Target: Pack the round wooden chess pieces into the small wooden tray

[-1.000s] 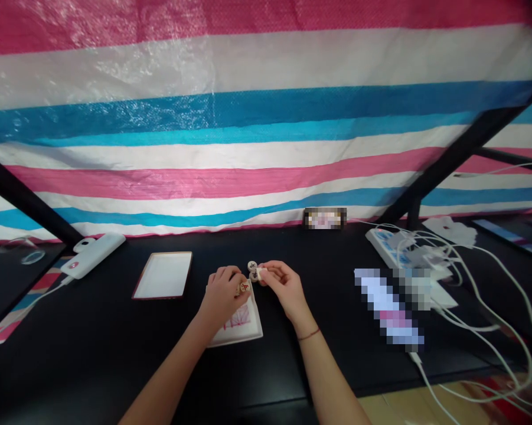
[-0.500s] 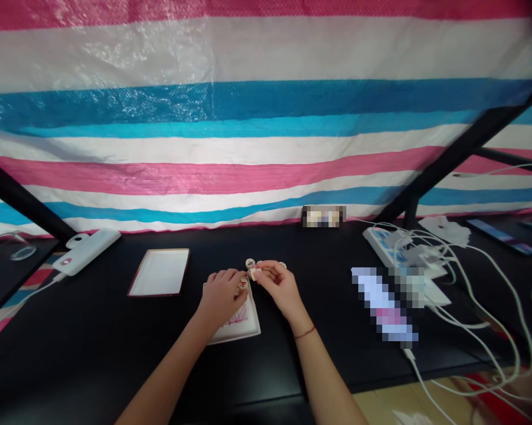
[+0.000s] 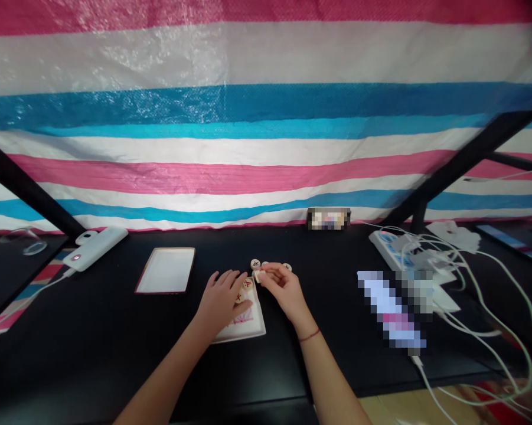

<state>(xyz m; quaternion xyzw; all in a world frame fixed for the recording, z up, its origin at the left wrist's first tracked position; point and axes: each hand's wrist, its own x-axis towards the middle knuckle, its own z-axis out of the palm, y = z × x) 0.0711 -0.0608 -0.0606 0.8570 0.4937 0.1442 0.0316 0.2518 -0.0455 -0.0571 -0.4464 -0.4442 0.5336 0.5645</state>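
Pale piece apparently in right grip

Standing at the table, I note a red character on each of two pale discs, too small to read with certainty. A third disc bears a black character, likewise unreadable. The white device carries a reddish round mark, undecipherable.

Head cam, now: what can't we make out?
All in the head view:
White tray, left part: hidden by the left hand, as is any piece beneath.
Pinched piece, marking: not visible; right hand partly covers it.
Pixelated device: mosaic hides its details.
Left black bar: upper end cut off by left edge.
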